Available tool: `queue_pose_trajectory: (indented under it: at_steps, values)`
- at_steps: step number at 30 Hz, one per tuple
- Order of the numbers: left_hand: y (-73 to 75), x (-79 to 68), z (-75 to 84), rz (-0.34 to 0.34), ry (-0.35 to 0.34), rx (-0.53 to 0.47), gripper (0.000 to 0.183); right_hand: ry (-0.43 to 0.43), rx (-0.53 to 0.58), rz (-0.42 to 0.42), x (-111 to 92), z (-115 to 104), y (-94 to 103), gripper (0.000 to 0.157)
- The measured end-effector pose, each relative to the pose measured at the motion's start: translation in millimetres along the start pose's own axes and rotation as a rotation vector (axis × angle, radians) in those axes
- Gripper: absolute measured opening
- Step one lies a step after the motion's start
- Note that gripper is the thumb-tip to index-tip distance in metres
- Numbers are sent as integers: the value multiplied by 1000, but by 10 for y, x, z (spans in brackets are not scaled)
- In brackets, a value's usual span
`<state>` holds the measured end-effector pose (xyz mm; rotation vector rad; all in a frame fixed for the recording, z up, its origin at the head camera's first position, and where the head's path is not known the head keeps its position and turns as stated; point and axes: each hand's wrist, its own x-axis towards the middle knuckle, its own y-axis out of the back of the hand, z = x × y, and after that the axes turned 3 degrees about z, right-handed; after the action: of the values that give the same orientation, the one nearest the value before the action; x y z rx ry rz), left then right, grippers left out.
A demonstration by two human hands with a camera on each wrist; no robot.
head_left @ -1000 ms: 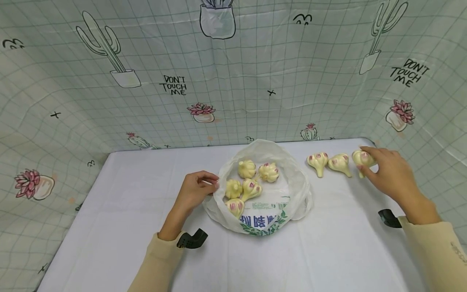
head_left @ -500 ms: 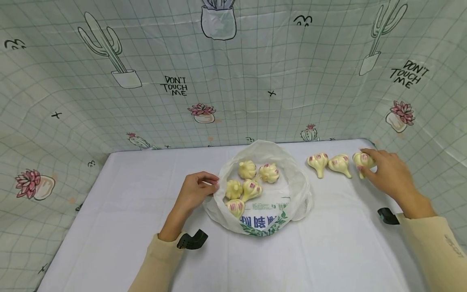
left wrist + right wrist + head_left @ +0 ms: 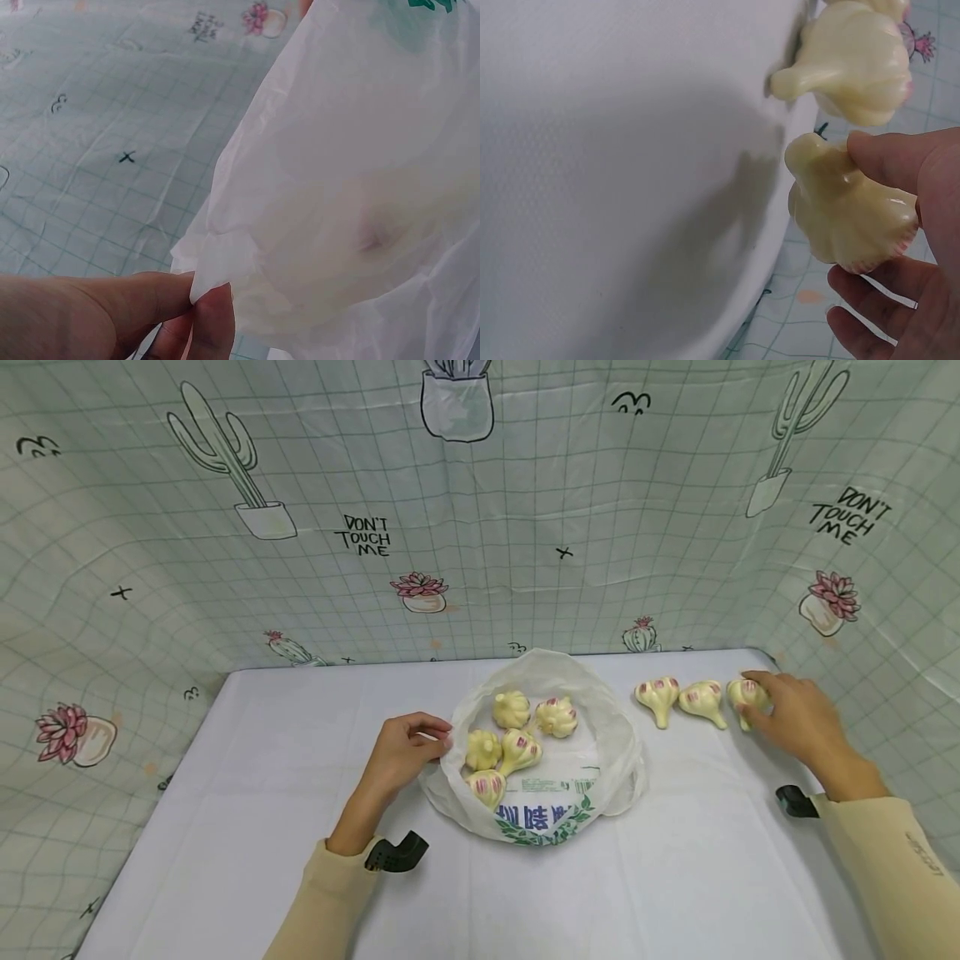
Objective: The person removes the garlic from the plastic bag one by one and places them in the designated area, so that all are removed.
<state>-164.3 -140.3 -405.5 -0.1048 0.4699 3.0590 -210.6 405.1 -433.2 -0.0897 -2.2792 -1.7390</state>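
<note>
My left hand [image 3: 403,752] pinches the left rim of a white translucent plastic bag [image 3: 621,739]; the left wrist view shows the film of the bag [image 3: 315,165] between thumb and fingertips. Inside the bag, which lies with its mouth wide, are several pale garlic bulbs [image 3: 521,750] with pink streaks. At the far right my right hand [image 3: 806,718] holds another garlic bulb [image 3: 847,210] between thumb and fingers, its stem toward me. This bulb ends a row beside a middle garlic bulb [image 3: 702,701] and a left garlic bulb [image 3: 657,697].
A white-covered table [image 3: 262,810] carries everything. Behind it and at both sides hangs a grid-patterned cloth [image 3: 495,543] with cactus prints. Each wrist bears a black camera, and the far table edge runs just behind the row of bulbs.
My right hand and the bulb in it have come slightly down toward the table, level with the row. The left hand keeps its place on the bag rim. The head view has shifted slightly.
</note>
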Motion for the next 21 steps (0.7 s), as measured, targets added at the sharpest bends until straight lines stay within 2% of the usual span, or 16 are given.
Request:
queue_pose_trajectory:
  at_steps: [17, 21]
  values:
    - [-18, -12, 13, 8, 10, -6, 17, -26, -28, -91, 78, 50, -98, 55]
    - [-14, -19, 20, 8, 7, -4, 17, -23, -26, -90, 72, 40, -98, 54]
